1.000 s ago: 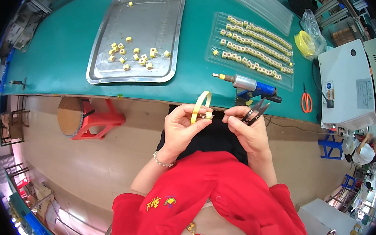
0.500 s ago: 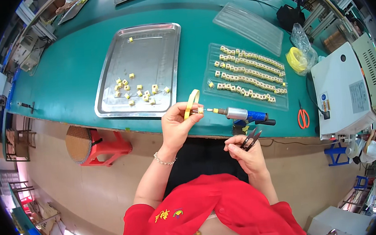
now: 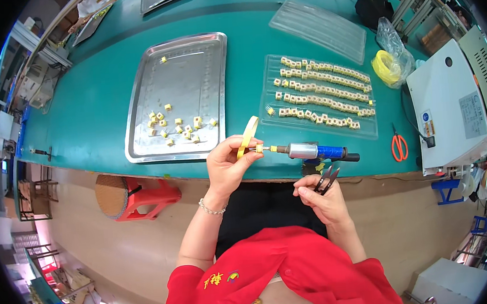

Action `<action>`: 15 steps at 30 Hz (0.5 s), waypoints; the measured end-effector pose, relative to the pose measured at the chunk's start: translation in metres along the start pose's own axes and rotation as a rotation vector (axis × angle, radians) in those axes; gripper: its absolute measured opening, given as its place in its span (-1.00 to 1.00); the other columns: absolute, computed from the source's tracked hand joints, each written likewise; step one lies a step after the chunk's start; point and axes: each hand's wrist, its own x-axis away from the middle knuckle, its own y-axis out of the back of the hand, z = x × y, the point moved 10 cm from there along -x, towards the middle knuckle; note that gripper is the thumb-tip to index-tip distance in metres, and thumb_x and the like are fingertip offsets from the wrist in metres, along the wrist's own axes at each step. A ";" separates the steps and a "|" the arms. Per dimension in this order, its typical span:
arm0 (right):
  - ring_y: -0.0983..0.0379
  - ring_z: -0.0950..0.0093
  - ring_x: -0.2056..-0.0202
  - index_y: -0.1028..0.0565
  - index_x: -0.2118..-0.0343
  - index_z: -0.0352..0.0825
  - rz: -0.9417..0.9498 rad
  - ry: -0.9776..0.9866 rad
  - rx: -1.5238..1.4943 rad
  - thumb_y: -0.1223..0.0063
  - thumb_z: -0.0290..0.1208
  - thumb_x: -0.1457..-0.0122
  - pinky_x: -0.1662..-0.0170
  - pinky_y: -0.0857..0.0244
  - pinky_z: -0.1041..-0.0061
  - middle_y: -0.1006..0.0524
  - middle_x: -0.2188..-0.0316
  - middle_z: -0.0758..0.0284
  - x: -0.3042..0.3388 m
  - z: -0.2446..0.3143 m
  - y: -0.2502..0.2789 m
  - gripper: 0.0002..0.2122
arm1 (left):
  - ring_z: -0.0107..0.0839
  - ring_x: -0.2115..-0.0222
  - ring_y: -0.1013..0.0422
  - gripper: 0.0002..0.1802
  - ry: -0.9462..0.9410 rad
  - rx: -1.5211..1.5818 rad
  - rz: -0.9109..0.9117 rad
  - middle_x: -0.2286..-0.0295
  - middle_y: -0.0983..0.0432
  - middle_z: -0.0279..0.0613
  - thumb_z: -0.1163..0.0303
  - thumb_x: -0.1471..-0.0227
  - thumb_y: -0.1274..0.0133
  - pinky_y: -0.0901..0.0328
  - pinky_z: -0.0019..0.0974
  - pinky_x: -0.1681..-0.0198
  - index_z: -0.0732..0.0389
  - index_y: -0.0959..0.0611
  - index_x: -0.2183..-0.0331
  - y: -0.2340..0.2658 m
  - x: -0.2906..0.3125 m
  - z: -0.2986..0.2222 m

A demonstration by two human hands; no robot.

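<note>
My left hand point(image 3: 226, 166) pinches a small yellow-and-white coil bobbin point(image 3: 259, 148) between thumb and fingers. A loop of yellow tape point(image 3: 248, 133) stands up from the same fingers. The bobbin is at the thin tip of a spindle tool point(image 3: 306, 150) with a silver body and blue handle, lying level near the table's front edge; whether it is seated on the tip is too small to tell. My right hand point(image 3: 326, 204), below the tool, is closed around black thread snips point(image 3: 328, 181), whose blades stick up apart.
A metal tray point(image 3: 192, 79) with several loose bobbins lies at left. At right, a clear plastic tray point(image 3: 304, 128) holds rows of bobbins, with a clear lid point(image 3: 319, 29) behind. Orange-handled scissors point(image 3: 399, 146), yellow tape rolls point(image 3: 385, 67) and a white machine point(image 3: 451, 107) stand farther right.
The bobbin in my left hand has come closer to the spindle tip, and the gap between them has shrunk. My right hand keeps the snips in much the same pose. The view has shifted slightly.
</note>
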 end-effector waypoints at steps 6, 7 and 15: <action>-0.23 0.70 0.60 -0.49 0.33 -0.46 0.023 -0.016 -0.021 -0.03 -0.62 -0.04 0.56 -0.06 0.74 -0.49 0.50 0.27 -0.004 -0.003 0.002 -0.88 | -0.41 0.38 -0.43 -0.79 -0.032 -0.085 0.010 0.36 -0.47 -0.03 0.74 0.16 -0.07 -0.39 -0.44 0.33 0.35 -0.51 0.37 0.001 -0.001 -0.002; -0.24 0.70 0.59 -0.49 0.33 -0.46 0.026 -0.023 -0.027 -0.03 -0.62 -0.03 0.56 -0.07 0.74 -0.49 0.50 0.27 -0.004 -0.004 0.002 -0.88 | -0.41 0.38 -0.43 -0.79 0.002 -0.055 -0.011 0.37 -0.47 -0.02 0.74 0.17 -0.08 -0.39 -0.45 0.33 0.34 -0.51 0.37 0.001 0.000 0.003; -0.27 0.69 0.58 -0.48 0.33 -0.46 0.016 -0.034 -0.030 -0.04 -0.62 -0.03 0.54 -0.10 0.76 -0.50 0.50 0.27 -0.007 -0.006 0.009 -0.88 | -0.41 0.38 -0.43 -0.77 -0.023 -0.073 0.037 0.38 -0.47 0.00 0.75 0.18 -0.08 -0.39 -0.45 0.35 0.33 -0.49 0.38 -0.013 -0.004 0.004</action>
